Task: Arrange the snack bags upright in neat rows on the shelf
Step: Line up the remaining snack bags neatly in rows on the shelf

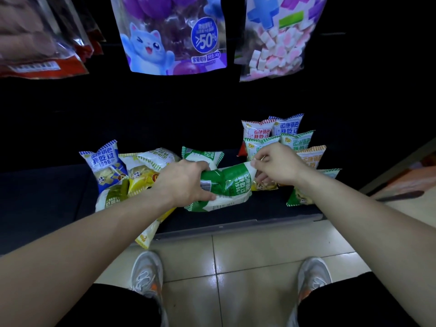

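Head view: green snack bag (227, 185) held sideways over the shelf (266, 205) near its front edge, left hand (186, 182) gripping the barcode end, right hand (277, 164) pinching the opposite seal. Best swung upright and seated flush beside the standing bags (285, 138) at the right end.

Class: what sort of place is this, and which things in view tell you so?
Probably a shop aisle: a low dark shelf stocked with same-brand snack bags, sweet packets hanging above, tiled floor.
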Demonstrator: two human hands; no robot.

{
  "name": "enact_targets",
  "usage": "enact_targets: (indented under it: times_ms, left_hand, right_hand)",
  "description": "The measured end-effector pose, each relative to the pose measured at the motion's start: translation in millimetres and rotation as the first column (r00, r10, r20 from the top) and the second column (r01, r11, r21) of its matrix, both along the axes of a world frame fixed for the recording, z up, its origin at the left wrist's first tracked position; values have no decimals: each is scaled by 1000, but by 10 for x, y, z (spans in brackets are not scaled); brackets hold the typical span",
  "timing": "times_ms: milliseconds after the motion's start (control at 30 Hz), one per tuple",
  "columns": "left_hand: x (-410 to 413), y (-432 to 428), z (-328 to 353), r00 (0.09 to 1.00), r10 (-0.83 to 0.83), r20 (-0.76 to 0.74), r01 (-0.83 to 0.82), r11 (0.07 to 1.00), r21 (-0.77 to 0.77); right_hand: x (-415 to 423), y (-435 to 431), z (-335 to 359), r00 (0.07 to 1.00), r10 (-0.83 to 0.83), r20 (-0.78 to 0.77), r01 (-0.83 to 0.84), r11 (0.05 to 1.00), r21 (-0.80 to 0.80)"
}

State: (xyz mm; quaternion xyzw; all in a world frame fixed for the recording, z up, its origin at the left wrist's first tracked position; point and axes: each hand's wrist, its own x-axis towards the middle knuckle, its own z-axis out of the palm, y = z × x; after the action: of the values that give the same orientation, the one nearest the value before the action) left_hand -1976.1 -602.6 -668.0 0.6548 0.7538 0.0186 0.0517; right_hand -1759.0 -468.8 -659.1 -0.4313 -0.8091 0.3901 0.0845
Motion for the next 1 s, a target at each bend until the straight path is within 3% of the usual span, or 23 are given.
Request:
enact_targets:
  times_ms: [100,200,367,533,733,1000]
  left_hand:
    - [22,-43,-89,999,7,41,-6,1000,-16]
    - [32,-64,-155,982,26,187,-5,993,-114]
    - [-81,-38,-133,938,61,341,-40,997,-67]
    - [-269,11,-158,880,77,469,-74,997,-26]
    - [-262,117,-148,830,-16,557,20,1000,-2]
    - [-73,300,-80,872,-178,455,209,978,-19]
  right_hand:
    - [-55,-14,-6,1000,18,-21,-16,997,76]
    - [-109,-1,11,997,65,-40,-56,979,195]
    - [-156,-13,-18,984,151,96,-176,913,367]
    - [-93,16,48,980,169,105,-196,913,357]
    - [-84,-51,127,969,235,80,-248,918,309]
    - [-120,-155,190,940,340,-8,-333,923,192]
